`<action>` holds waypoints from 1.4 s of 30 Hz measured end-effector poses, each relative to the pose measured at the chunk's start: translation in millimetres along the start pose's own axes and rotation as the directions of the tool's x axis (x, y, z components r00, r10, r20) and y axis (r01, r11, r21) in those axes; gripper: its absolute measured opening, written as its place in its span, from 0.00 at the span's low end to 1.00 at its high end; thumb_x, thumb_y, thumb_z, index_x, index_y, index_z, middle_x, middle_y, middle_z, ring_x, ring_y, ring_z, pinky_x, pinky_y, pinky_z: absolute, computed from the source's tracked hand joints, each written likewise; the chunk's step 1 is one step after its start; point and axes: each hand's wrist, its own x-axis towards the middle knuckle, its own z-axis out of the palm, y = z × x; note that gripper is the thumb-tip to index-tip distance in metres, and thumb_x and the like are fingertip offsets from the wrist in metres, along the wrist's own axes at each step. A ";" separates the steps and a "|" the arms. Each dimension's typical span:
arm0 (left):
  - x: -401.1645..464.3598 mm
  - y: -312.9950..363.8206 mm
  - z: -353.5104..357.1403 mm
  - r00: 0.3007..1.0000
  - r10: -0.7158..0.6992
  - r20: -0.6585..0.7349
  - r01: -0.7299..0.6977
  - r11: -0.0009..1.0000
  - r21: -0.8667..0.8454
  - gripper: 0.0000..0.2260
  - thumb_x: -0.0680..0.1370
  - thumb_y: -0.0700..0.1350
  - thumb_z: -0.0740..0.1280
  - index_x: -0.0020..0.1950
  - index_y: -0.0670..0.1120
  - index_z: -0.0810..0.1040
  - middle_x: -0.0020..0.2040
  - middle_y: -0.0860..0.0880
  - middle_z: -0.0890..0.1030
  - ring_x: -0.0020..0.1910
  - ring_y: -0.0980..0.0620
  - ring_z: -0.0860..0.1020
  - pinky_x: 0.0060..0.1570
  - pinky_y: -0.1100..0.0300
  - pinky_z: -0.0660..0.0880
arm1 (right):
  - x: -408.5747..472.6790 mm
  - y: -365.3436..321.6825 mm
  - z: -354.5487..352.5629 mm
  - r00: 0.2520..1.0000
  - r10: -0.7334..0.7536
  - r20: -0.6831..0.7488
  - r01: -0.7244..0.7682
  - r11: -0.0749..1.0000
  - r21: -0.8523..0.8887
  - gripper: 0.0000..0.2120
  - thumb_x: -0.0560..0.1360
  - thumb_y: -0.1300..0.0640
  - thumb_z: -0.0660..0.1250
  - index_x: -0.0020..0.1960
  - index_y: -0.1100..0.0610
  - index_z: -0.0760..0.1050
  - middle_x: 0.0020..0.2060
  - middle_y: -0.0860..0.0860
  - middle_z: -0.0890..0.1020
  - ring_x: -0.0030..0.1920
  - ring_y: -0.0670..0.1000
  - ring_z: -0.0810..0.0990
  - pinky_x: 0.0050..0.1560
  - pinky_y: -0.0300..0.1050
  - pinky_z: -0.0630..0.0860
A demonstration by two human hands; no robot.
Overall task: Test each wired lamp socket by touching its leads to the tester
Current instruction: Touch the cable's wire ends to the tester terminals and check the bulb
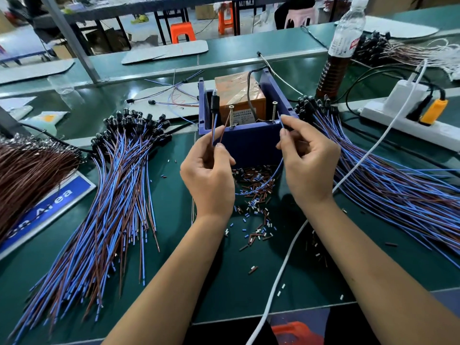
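The left hand (207,175) is pinching a lamp socket (214,103) by its wires, holding it upright, while the right hand (307,161) is pinching the blue lead (281,122) beside the tester's right screw (274,111), seemingly to make contact.

A bottle (344,43) stands behind a white power strip (408,120)

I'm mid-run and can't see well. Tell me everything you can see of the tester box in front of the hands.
The tester is an open-topped dark blue plastic box standing upright on the green bench, just beyond both hands. Inside sits an orange block wrapped in clear film, with a black cable running down over it. Two bare metal screws stand upright at its near wall. The left hand holds a socket's leads by the left screw; the right hand pinches a blue wire near the right one. Actual contact is unclear.
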 end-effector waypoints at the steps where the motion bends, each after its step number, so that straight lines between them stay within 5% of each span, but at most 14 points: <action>1: 0.1 -0.1 -0.1 1.000 0.008 -0.006 -0.008 1.000 0.012 0.13 0.77 0.37 0.63 0.55 0.45 0.86 0.32 0.53 0.77 0.31 0.53 0.73 0.35 0.64 0.71 | 0.0 0.1 0.3 1.000 0.005 0.007 -0.005 1.000 0.003 0.12 0.82 0.61 0.69 0.63 0.60 0.84 0.41 0.50 0.86 0.40 0.45 0.85 0.44 0.38 0.80; 7: -0.8 -0.8 -0.2 1.000 -0.010 0.005 0.010 1.000 0.004 0.16 0.75 0.37 0.63 0.56 0.44 0.86 0.32 0.55 0.75 0.30 0.54 0.68 0.31 0.63 0.67 | -0.3 -1.5 2.3 0.999 -0.010 0.032 0.011 1.000 -0.014 0.13 0.82 0.62 0.68 0.65 0.61 0.83 0.48 0.55 0.88 0.45 0.43 0.85 0.49 0.39 0.82; 20: -3.9 2.3 1.6 0.998 -0.049 0.038 0.052 0.995 -0.082 0.19 0.76 0.34 0.61 0.62 0.40 0.83 0.30 0.56 0.75 0.27 0.55 0.63 0.26 0.65 0.62 | -2.6 0.3 0.7 0.999 0.000 0.049 0.000 1.000 0.001 0.13 0.83 0.61 0.66 0.65 0.60 0.83 0.46 0.50 0.87 0.41 0.42 0.84 0.45 0.35 0.78; 26: -4.6 5.1 0.8 0.997 -0.068 0.023 0.071 0.986 -0.150 0.19 0.74 0.33 0.60 0.59 0.40 0.84 0.29 0.45 0.65 0.26 0.53 0.60 0.25 0.64 0.59 | -3.8 1.3 0.5 0.998 0.024 0.062 -0.025 0.999 0.020 0.13 0.83 0.61 0.66 0.66 0.60 0.82 0.44 0.48 0.85 0.36 0.40 0.81 0.40 0.30 0.73; 42: -2.6 2.1 0.7 0.990 -0.111 0.091 0.127 0.972 -0.196 0.19 0.74 0.33 0.60 0.58 0.42 0.85 0.27 0.50 0.69 0.25 0.53 0.63 0.26 0.62 0.60 | -3.2 3.5 1.0 0.998 0.019 0.059 -0.021 0.999 0.029 0.13 0.83 0.60 0.67 0.66 0.59 0.83 0.42 0.46 0.85 0.40 0.44 0.84 0.43 0.39 0.80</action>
